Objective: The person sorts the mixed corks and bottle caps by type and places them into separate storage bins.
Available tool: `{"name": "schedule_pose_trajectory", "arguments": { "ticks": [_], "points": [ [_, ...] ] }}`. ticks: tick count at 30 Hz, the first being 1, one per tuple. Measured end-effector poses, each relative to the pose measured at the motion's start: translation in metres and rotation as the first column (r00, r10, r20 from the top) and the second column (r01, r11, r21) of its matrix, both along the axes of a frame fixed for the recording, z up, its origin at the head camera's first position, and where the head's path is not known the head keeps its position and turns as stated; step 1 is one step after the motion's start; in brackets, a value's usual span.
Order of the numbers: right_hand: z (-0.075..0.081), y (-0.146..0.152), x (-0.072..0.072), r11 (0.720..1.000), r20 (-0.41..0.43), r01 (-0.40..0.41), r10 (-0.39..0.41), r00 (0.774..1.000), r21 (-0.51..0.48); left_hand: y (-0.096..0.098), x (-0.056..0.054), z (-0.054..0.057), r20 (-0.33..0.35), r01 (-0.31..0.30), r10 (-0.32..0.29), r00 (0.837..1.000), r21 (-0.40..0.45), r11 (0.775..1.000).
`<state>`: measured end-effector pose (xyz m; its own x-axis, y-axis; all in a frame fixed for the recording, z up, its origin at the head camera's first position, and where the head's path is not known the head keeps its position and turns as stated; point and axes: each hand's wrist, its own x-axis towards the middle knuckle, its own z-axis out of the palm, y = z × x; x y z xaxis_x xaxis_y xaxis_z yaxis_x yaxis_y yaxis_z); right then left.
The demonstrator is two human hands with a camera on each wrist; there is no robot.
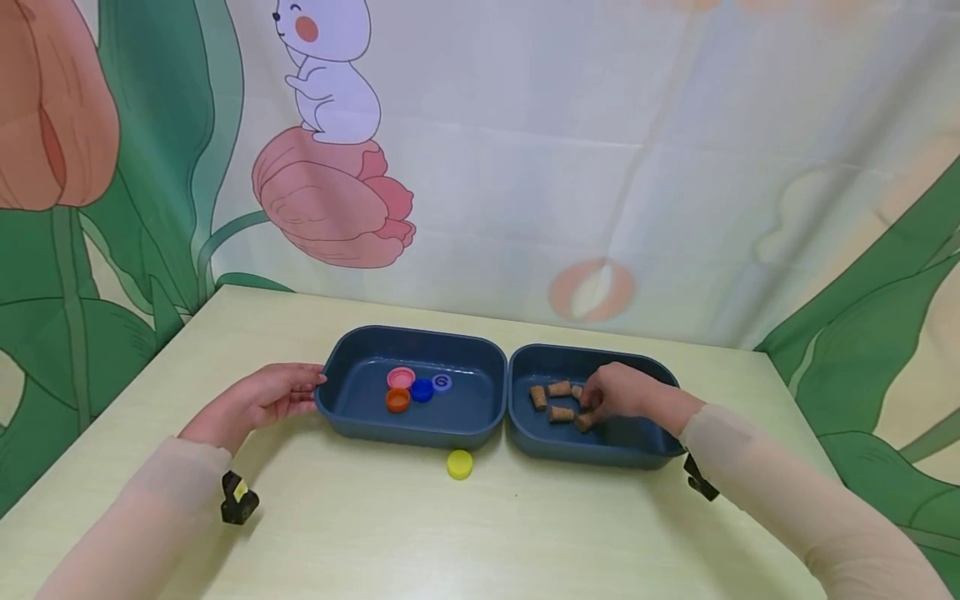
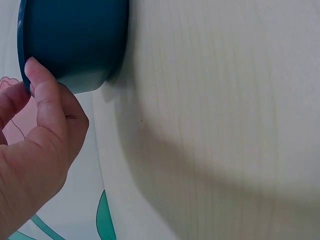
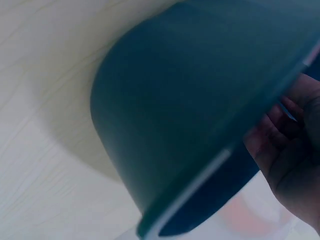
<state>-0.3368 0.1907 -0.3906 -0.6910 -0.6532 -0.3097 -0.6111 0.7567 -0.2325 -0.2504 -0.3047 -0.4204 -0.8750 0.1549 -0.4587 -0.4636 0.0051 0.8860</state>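
My left hand (image 1: 281, 392) pinches the left rim of a dark blue tray (image 1: 420, 437), as the left wrist view also shows. Inside it lie a pink bottle cap (image 1: 401, 377), an orange bottle cap (image 1: 398, 400), a blue bottle cap (image 1: 422, 390) and a purple bottle cap (image 1: 442, 382). My right hand (image 1: 622, 390) reaches down into a second dark blue tray (image 1: 592, 454), fingertips curled at a cork (image 1: 583, 422). Several more corks lie around it, such as one cork (image 1: 538, 397) at the left. The tray wall hides the fingertips in the right wrist view.
A yellow bottle cap (image 1: 460, 464) lies on the pale wooden table (image 1: 450, 542), in front of the left tray. Both trays stand side by side near the back edge. Behind the table hangs a printed curtain (image 1: 487, 167) with flowers and a white animal.
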Motion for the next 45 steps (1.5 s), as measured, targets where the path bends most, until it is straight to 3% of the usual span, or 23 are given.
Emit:
{"name": "schedule_pose_trajectory", "arguments": {
  "ticks": [9, 18, 25, 32, 38, 45],
  "points": [
    [0.02, 0.018, 0.006, 0.997, -0.049, 0.03, -0.033, 0.998, -0.064, -0.001, -0.001, -0.004, -0.011, 0.007, -0.007, 1.0, 0.022, 1.0],
    [0.04, 0.032, 0.021, 0.983, -0.056, 0.084, -0.094, 0.994, -0.164, -0.002, 0.0, -0.004, -0.019, 0.013, -0.012, 1.0, 0.027, 1.0],
    [0.045, 0.042, 0.045, 0.95, -0.048, 0.144, -0.163, 0.985, -0.278, -0.001, 0.003, -0.003, -0.012, 0.01, -0.009, 1.0, 0.036, 0.999],
    [0.05, 0.039, 0.08, 0.898, -0.052, 0.173, -0.212, 0.976, -0.405, 0.0, 0.002, -0.004, -0.009, 0.004, -0.004, 1.0, 0.054, 0.999],
    [0.051, 0.03, 0.105, 0.868, -0.039, 0.152, -0.193, 0.98, -0.472, 0.0, 0.001, -0.004, -0.007, 0.006, -0.005, 1.0, 0.052, 0.999],
    [0.045, 0.012, 0.123, 0.846, -0.035, 0.084, -0.12, 0.992, -0.526, 0.0, 0.001, 0.0, 0.0, 0.007, -0.007, 1.0, 0.055, 0.998]
  ]
}}
